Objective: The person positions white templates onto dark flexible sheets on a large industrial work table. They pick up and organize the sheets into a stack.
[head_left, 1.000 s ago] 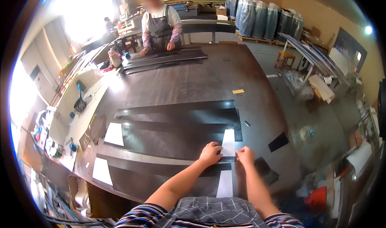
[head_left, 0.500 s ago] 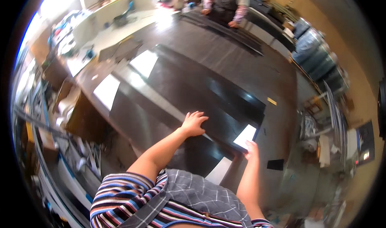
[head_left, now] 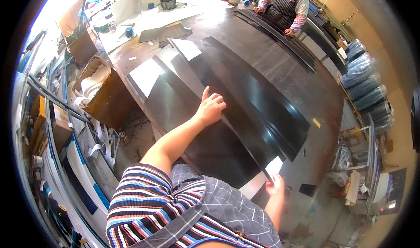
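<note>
A long dark, glossy strip-like sheet (head_left: 232,106) with white ends lies slantwise across the table before me. My left hand (head_left: 211,107) is closed on its near long edge around the middle, the index finger sticking up. At the nearer right end, my right hand (head_left: 274,185) grips the corner beside the white end patch (head_left: 274,165), thumb on top. Closer to my body lies a second dark sheet (head_left: 192,121) with a white far end (head_left: 146,76). Beyond the held sheet, another dark sheet (head_left: 262,88) rests partly beneath it.
Across the large dark table (head_left: 332,99) a person in a striped apron (head_left: 282,9) stands by stacked dark strips (head_left: 280,38). A small pot (head_left: 168,3) sits on a white surface at far left. An open carton (head_left: 103,88) stands left; wrapped rolls (head_left: 365,82) line the right.
My left hand went from spread fingers to a curled grip on the sheet's edge. My right hand keeps hold of the end corner. The whole view has shifted.
</note>
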`<state>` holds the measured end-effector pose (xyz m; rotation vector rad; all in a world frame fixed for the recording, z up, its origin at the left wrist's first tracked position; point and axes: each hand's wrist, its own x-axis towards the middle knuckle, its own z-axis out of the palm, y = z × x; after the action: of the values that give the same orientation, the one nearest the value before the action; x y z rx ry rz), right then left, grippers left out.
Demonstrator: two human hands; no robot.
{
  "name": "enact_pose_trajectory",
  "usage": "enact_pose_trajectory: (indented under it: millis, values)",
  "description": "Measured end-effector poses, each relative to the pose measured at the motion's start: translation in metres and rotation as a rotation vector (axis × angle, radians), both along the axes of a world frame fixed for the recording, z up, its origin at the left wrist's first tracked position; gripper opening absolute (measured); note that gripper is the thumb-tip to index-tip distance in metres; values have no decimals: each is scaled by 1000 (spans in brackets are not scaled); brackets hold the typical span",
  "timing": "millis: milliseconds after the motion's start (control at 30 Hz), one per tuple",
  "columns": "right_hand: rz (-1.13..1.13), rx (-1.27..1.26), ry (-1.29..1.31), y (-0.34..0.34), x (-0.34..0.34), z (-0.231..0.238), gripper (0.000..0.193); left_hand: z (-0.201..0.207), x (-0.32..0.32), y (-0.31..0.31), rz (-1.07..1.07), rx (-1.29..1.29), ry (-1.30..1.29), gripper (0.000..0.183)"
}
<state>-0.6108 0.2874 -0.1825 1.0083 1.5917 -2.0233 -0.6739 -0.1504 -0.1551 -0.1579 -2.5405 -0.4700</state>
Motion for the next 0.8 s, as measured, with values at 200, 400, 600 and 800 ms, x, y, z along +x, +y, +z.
enact_pose_trajectory:
  millis: [200,400,600,800]
  values:
    - [218,12,182,-29,61,16,18,2,114,-22,154,71,117,20]
    - [383,324,264,-34,101,0,17,-32,175,-25,183,126,-93,29]
    - [610,677,314,-41,105,17,26,-36,187,-23,104,151,-185,34]
    - [643,789,67,-53,100,15,23,-35,206,-35,78,147,-205,31]
